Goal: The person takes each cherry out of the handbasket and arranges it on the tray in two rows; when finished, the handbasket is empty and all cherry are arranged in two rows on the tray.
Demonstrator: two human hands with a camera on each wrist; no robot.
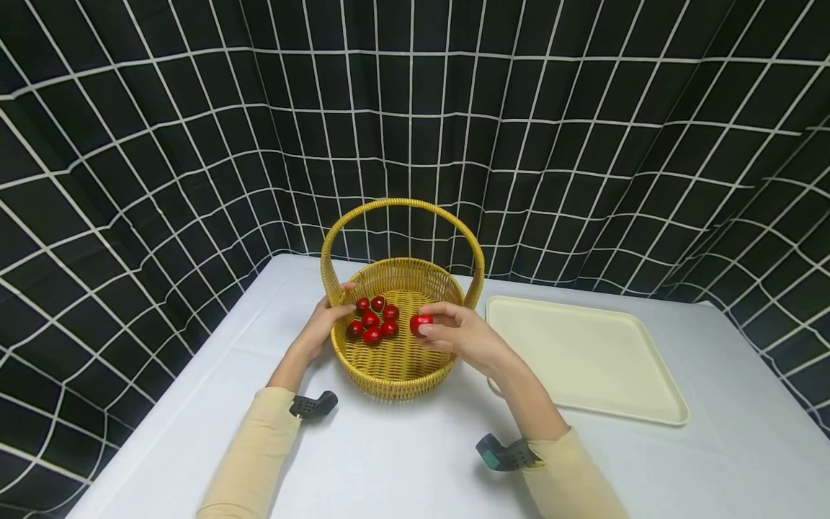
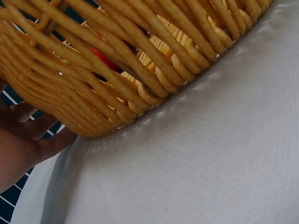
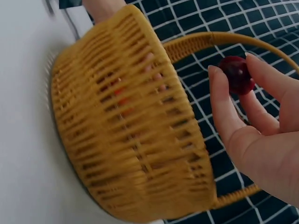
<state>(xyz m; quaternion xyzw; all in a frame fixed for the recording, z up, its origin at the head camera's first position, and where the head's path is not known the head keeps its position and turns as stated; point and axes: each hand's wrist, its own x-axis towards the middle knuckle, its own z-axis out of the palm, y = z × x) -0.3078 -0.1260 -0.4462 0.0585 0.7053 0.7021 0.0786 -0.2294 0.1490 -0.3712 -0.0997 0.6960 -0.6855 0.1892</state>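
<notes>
A yellow wicker basket point(image 1: 395, 389) with a tall arched handle stands on the white table. Several dark red cherries point(image 1: 370, 320) lie inside it, towards its left side. My left hand point(image 1: 320, 321) holds the basket's left rim near the foot of the handle, the thumb reaching over the edge. In the left wrist view, fingers of that hand point(image 2: 28, 140) lie against the outside of the weave. My right hand point(image 1: 463, 335) pinches one cherry point(image 3: 237, 74) between thumb and fingertips, above the basket's right part. In the right wrist view this cherry is above the rim, apart from the basket.
A cream rectangular tray point(image 1: 583, 353) lies on the table to the right of the basket, partly behind my right forearm. Around the white table point(image 1: 402, 461) hangs a black curtain point(image 1: 415, 130) with a white grid.
</notes>
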